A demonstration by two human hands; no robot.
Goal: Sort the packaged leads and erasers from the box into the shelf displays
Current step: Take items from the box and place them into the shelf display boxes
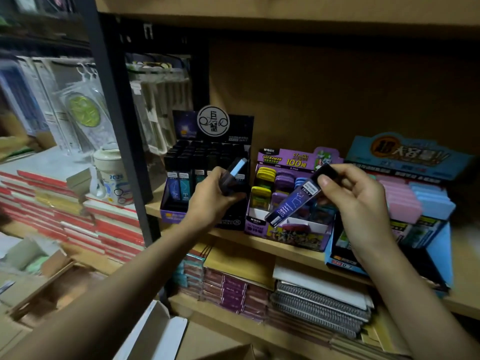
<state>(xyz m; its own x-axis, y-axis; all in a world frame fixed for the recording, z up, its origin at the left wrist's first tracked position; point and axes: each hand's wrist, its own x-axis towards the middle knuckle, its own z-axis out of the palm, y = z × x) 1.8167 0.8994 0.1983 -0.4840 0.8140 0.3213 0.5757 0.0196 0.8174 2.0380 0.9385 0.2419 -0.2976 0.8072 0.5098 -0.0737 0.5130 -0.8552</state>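
Head view: both hands are up at the shelf point(233, 239), each holding one packaged lead. The left hand point(215, 201) has its fingers curled round a dark case point(237, 167) with a pale end, held just in front of the black display point(205, 157), whose rows of like cases look nearly full. The right hand point(358, 198) pinches a blue case point(293, 203) by its black cap between thumb and fingertips. That case hangs tilted over the purple display point(285, 159), above its yellow, purple and blue packs, and cannot be seen to touch them. The blue display point(405, 154) with pink erasers point(400, 198) stands just to the right. An open box point(155, 331) shows at the bottom edge.

The step in hand seems to be placing leads. The blue case's print resembles the black display's front row, so next it probably needs carrying left, turning upright and slotting into a free gap there. The left case needs the same.
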